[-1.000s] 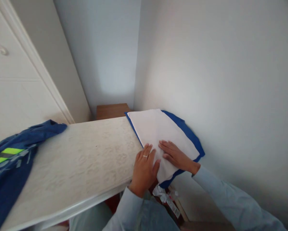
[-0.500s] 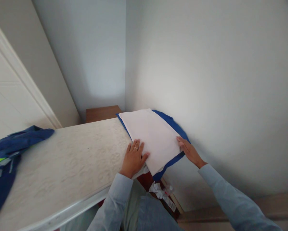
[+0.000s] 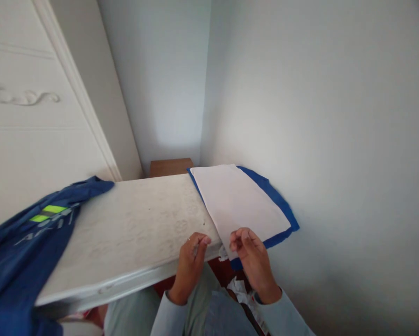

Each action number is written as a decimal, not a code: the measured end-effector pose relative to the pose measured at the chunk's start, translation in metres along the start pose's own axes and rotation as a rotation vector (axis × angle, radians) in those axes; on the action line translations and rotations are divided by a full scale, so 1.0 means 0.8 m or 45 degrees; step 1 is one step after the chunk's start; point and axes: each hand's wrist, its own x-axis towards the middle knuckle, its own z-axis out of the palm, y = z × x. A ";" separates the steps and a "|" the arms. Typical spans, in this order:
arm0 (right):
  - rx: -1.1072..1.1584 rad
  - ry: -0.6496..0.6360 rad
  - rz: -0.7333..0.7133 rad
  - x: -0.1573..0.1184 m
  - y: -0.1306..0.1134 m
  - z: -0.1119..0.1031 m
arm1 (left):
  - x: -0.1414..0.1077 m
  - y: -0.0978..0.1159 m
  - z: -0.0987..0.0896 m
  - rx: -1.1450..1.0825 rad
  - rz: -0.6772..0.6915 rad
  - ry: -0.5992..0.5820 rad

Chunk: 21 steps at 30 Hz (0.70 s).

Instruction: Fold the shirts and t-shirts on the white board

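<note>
A pale pinkish-white sheet (image 3: 242, 200) lies flat over a blue cloth (image 3: 275, 196) at the right end of the mattress. I cannot make out whether the sheet is paper or fabric. The blue shows along its far, right and near edges. My right hand (image 3: 253, 256) is by the sheet's near corner, fingers loosely curled and with nothing visible in them. To its left, my left hand (image 3: 192, 261), a ring on one finger, hovers at the mattress edge with its thumb and bent fingers apart, holding nothing.
The pale, patterned mattress (image 3: 136, 224) runs leftward, with a dark blue garment (image 3: 52, 228) with yellow-green strips across its left end. A brown wooden box-like piece (image 3: 171, 167) stands in the corner. Walls rise close behind and right. Crumpled white paper (image 3: 239, 287) lies below the edge.
Both hands have come off the sheet, moving down towards me; the right one has also shifted left, and their fingers have curled. The view has turned left, showing more of the blue garment.
</note>
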 end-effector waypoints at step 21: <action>-0.034 -0.853 0.488 -0.093 0.103 0.112 | -0.128 0.023 -0.078 -0.166 -0.410 0.741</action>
